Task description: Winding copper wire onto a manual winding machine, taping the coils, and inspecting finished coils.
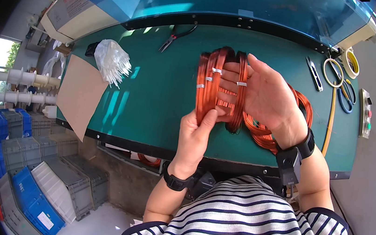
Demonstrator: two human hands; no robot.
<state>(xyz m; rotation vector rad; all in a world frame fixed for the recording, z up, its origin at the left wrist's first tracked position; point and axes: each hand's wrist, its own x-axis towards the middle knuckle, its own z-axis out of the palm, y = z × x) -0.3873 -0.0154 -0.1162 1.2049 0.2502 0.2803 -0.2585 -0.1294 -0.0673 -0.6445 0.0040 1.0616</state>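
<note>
Striped shirt [250, 219] fabric lies nearest the camera, below the table's front edge. Copper-coloured wire coils [207, 98], banded with white ties [217, 71], are held over the middle of the green table [158, 90]. The left hand [194, 134] grips their lower end; the right hand [270, 97] is open, fingers straight behind the narrow bundle, thumb free. Another coil [264, 139] lies near the front edge, pliers [173, 37] near the back edge.

We are reading a free lane on the green bench [156, 88] between the white tie bundle [111, 57] and the wire coils [209, 89]; pliers [173, 37] are lying at its far end. Blue machine cover [237, 18] is walling the back; a flat copper coil [261, 135] is crowding the right.
</note>
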